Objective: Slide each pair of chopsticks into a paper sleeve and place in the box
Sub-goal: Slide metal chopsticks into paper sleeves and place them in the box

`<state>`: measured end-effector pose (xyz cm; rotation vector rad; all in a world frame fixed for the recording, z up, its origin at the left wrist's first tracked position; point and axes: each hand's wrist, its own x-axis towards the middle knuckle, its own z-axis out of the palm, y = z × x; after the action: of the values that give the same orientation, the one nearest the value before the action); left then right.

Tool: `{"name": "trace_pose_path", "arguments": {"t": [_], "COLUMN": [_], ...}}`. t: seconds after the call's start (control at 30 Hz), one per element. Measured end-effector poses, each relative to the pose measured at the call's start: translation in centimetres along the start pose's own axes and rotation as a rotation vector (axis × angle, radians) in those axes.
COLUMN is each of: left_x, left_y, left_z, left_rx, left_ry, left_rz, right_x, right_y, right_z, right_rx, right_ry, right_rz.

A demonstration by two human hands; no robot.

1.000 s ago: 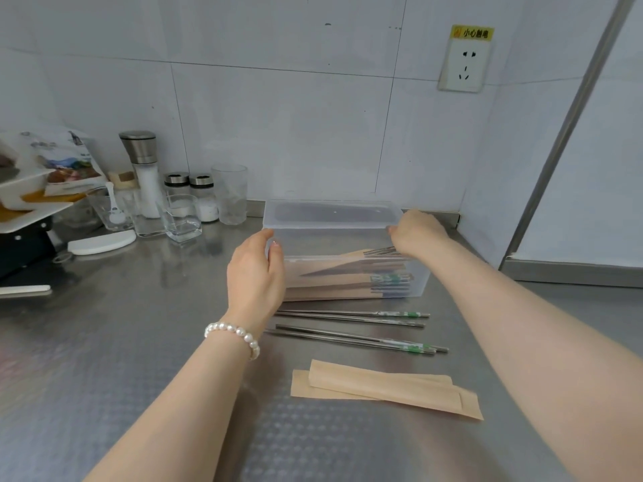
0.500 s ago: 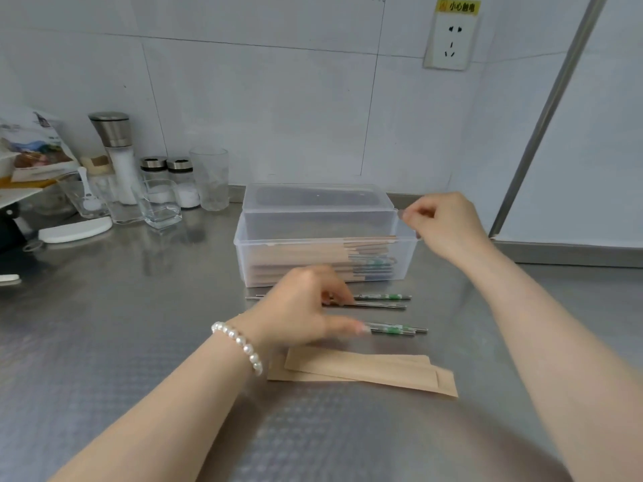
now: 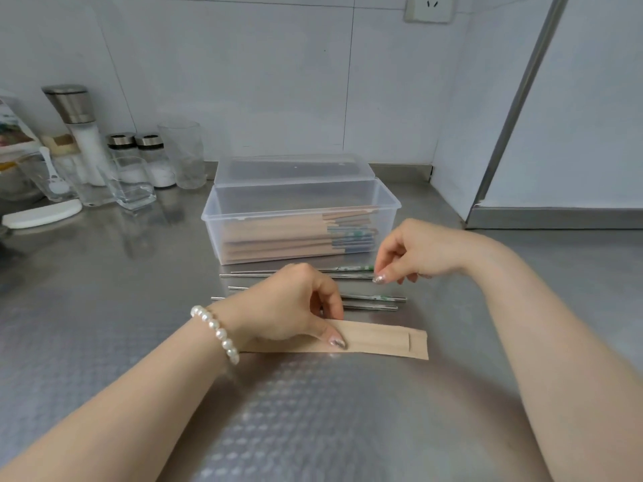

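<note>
**Head view: hands over loose chopsticks and a paper sleeve**

Head camera looks down on a steel counter (image 3: 104,342). The left hand (image 3: 288,307) covers the left part of the paper sleeve (image 3: 379,342); its thumb lies on the sleeve's top face and the fingers curl at the far edge, so it seems to pinch the paper, though the fingertips are hidden. That hand also hides the middle of the loose chopsticks (image 3: 368,299), which lie in two pairs between the sleeve and the box (image 3: 243,217). The right hand (image 3: 414,252) hovers at the green-patterned end of the far pair, thumb and forefinger drawn together; whether they actually grip a stick I cannot tell.

The clear box stands just beyond the chopsticks, lid (image 3: 295,168) tipped back behind it, with sleeved pairs stacked inside. Glasses and shakers (image 3: 139,161) cluster at the far left, well apart from the box. The sleeve's right end lies free, with bare counter to its right and toward the camera. Both forearms are cut off by the bottom frame edge.
</note>
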<state>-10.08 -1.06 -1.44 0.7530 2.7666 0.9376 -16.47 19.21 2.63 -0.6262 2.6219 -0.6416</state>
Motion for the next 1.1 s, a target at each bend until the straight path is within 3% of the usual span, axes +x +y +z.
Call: {"name": "trace_pose_path", "arguments": {"t": [0.23, 0.43, 0.6, 0.7, 0.83, 0.93, 1.1], "left_x": [0.0, -0.2, -0.1, -0.1, 0.3, 0.6, 0.2], "left_y": [-0.6, -1.3, -2.3, -2.3, -1.5, -1.1, -1.8], "left_z": [-0.9, -2.0, -2.9, -2.4, -0.8, -0.5, -2.0], "left_rx": [-0.1, -0.154, -0.218, -0.089, 0.13, 0.129, 0.081], "left_ry": [0.059, 0.185, 0.338, 0.376, 0.458, 0.554, 0.624], "left_rz": [-0.064, -0.102, -0.141, -0.134, -0.007, 0.069, -0.039], "right_x": [0.1, -0.3, 0.2, 0.6, 1.1, 1.4, 1.2], "right_y": [-0.3, -0.7, -0.4, -0.3, -0.9, -1.6, -0.9], "right_z": [0.4, 0.6, 0.7, 0.9, 1.8, 2.3, 1.2], "right_rx": [0.172, 0.146, 0.363, 0.509, 0.63, 0.678, 0.691], "right_ry": [-0.049, -0.133, 0.013, 0.063, 0.105, 0.149, 0.293], "right_rz": [-0.063, -0.101, -0.116, -0.092, -0.086, -0.105, -0.103]}}
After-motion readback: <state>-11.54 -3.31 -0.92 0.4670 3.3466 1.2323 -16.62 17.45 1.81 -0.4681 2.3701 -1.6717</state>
